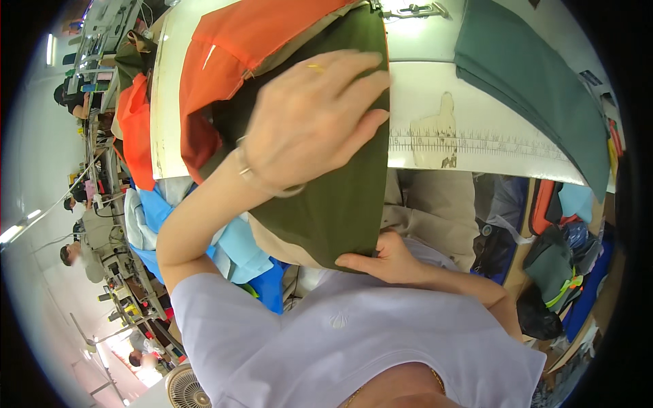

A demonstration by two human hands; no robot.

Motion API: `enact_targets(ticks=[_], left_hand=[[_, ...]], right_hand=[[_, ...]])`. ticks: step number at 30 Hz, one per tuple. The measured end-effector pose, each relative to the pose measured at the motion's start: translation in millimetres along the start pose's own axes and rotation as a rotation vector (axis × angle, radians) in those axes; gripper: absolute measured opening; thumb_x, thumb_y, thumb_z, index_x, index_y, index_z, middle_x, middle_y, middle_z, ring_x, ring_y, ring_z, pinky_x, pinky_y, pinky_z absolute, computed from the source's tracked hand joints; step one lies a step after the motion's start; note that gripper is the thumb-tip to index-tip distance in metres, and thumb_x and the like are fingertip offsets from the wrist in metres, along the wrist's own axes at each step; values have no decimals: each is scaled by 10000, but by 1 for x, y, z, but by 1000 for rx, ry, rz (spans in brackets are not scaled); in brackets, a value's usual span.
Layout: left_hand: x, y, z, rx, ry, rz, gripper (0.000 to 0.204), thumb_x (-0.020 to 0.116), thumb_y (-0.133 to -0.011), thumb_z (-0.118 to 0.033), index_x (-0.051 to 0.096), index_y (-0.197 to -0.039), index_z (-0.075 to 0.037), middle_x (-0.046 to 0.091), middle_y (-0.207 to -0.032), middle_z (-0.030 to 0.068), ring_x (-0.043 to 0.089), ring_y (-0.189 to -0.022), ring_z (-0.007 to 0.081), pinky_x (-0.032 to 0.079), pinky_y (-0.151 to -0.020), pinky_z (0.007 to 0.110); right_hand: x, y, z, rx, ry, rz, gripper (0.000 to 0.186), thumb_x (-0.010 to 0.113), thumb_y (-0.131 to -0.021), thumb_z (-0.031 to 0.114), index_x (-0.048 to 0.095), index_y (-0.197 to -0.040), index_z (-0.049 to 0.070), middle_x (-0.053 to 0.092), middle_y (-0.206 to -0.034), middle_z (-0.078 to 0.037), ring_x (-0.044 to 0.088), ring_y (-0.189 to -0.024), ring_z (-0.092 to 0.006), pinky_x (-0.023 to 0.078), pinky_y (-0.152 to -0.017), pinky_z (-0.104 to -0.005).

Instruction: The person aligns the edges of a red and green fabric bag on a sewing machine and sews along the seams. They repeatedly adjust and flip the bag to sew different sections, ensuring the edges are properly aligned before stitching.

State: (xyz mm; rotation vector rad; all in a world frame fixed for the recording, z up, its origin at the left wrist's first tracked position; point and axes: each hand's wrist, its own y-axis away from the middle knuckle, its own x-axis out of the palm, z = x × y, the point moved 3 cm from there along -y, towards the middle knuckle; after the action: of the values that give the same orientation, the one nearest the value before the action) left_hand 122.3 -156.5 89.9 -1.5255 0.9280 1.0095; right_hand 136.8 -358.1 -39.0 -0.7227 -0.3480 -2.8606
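Observation:
A piece of olive green fabric (340, 211) hangs over the near edge of the white sewing table (418, 112). My left hand (316, 115) lies over its upper part, fingers spread and slightly blurred. At the bottom corner my right hand (388, 260) pinches the fabric edge between thumb and fingers. Orange fabric (224, 58), with a beige layer showing at its border, is bunched to the left and joins the olive piece. The olive edge runs up to a metal sewing machine part (375, 5) at the top of the view.
Folded grey-green fabric (524, 75) lies on the table's right side. A ruler scale (503, 146) runs along the front edge. Blue cloth (269, 285) and beige cloth (435, 204) sit below the table. A fan (187, 389) stands lower left. Several people work at the far left.

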Motion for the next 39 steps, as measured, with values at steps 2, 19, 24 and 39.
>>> enact_targets(ticks=[2, 19, 24, 39], left_hand=[[25, 5, 14, -6, -27, -13, 400, 731, -833, -102, 643, -1218, -40, 639, -1251, 121, 637, -1122, 298, 535, -927, 385], [35, 18, 20, 40, 126, 79, 489, 736, -801, -109, 621, -1269, -25, 609, -1335, 126, 595, -1212, 338, 506, -993, 443], [34, 18, 20, 63, 118, 84, 493, 729, -799, -151, 633, -1272, -48, 619, -1318, 104, 601, -1187, 312, 514, -963, 424], [44, -9, 53, 93, 129, -2, 338, 735, -794, -125, 692, -1124, -69, 656, -1186, 54, 637, -1051, 263, 542, -879, 385]], right_hand=[[-2, 1, 3, -1, -72, 0, 226, 767, -906, 176, 716, -1034, -2, 724, -881, -14, 613, -800, -53, 511, -710, -246], [-5, -6, -11, 15, 201, 135, 399, 655, -964, 314, 628, -1201, -5, 680, -1120, -190, 663, -1018, -321, 524, -900, -409], [-11, -4, -13, 22, 422, 229, 439, 629, -971, 360, 612, -1251, 22, 633, -1227, -214, 613, -1135, -374, 482, -979, -452], [-17, -20, 7, 199, 71, 118, 364, 709, -949, 215, 623, -1230, 1, 649, -1193, -139, 608, -1096, -188, 503, -916, -344]])
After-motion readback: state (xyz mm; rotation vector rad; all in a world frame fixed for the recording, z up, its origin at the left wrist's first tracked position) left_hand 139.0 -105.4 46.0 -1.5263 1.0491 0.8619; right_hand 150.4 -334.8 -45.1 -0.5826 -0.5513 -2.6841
